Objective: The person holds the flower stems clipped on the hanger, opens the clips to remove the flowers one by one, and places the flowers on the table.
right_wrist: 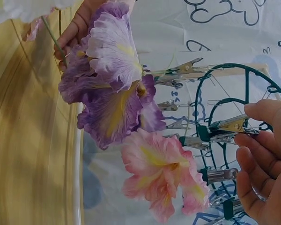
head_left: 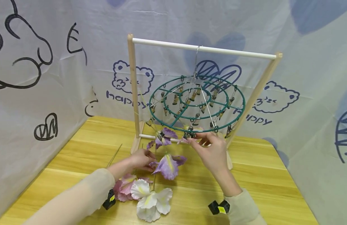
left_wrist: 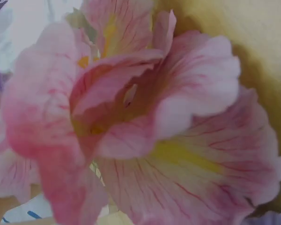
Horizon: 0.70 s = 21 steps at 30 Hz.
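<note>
My right hand [head_left: 211, 148] is at the front edge of a green round clip hanger [head_left: 173, 128]. In the right wrist view its thumb and index finger pinch a metal clip [right_wrist: 232, 125]. Beside that clip a pink artificial flower [right_wrist: 161, 168] hangs near the ring. My left hand [head_left: 140, 160] is lower, its fingers curled at a thin flower stem [right_wrist: 54, 42]; the fingertips are partly hidden. Close to it are a purple flower [head_left: 163, 137] and a lavender flower [head_left: 169, 167]. Below are a white flower [head_left: 150, 200] and a pink flower [head_left: 126, 187], which fills the left wrist view.
The hanger hooks onto the white bar [head_left: 204, 49] of a wooden stand [head_left: 132, 78] on a wood-grain table [head_left: 260, 175]. Several metal clips dangle from its rings. A thin stem [head_left: 114, 154] sticks up left of my left hand. A printed cloth [head_left: 167, 25] surrounds the table.
</note>
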Motion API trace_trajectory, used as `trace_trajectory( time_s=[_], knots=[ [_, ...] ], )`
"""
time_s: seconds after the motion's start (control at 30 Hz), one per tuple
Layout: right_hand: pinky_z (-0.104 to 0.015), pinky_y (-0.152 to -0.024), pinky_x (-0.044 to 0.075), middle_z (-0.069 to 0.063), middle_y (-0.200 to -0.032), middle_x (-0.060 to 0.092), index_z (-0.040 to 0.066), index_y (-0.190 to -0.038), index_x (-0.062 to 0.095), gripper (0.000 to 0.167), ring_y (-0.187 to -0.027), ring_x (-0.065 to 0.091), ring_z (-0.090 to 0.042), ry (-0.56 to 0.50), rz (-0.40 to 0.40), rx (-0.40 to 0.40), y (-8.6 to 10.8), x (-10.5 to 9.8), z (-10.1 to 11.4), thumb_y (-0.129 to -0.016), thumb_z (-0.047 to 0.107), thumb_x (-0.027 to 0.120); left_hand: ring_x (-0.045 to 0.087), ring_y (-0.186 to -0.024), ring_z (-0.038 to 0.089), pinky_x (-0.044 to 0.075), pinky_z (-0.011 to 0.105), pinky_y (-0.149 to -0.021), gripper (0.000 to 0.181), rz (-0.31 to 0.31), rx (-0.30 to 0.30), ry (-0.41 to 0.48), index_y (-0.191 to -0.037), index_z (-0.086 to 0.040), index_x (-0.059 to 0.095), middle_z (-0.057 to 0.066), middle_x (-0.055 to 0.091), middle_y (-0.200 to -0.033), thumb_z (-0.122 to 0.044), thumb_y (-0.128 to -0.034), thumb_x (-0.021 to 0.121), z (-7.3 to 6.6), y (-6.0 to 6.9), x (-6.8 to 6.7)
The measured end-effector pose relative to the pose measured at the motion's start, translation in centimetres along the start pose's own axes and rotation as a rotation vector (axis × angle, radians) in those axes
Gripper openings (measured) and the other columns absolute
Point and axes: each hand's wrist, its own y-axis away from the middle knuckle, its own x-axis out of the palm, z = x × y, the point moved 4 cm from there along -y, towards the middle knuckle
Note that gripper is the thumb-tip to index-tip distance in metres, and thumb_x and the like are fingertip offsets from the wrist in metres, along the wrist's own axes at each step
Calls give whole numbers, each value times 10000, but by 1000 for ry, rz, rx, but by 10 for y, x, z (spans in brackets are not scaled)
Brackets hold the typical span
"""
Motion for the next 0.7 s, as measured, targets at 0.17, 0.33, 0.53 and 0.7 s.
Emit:
trace_trajectory(
  time_s=[0.17,0.33,0.53,0.7],
  knots=[
    [-209,-613,557,-71,-847,768,8,-934,775,232,-668,642,-176,-1,5,11,0,0,-1,-775,96,920,689,-714,174,666,366,-726,201,17,-9,-7,-1131,193,616,166,668,-914,74,-969,621,1,-8,6],
    [-225,-606,564,-73,-850,774,3,-940,777,237,-662,644,-178,1,2,-2,1,-1,-2,-775,95,920,699,-681,157,666,371,-710,217,24,-21,-31,-1157,175,629,201,713,-958,66,-969,639,0,-14,8],
    [-237,-613,565,-75,-857,774,7,-942,780,241,-671,642,-176,9,-1,5,1,-2,-3,-774,103,924,644,-616,118,625,261,-603,214,4,11,-84,-1097,163,647,164,715,-925,42,-929,704,-2,-22,8],
    [-245,-617,567,-69,-862,774,10,-949,781,239,-675,642,-176,7,-2,9,2,-3,-4,-773,88,923,607,-650,99,535,189,-581,190,-35,61,-201,-1044,137,702,127,729,-905,2,-915,737,-5,-28,8]
  ],
)
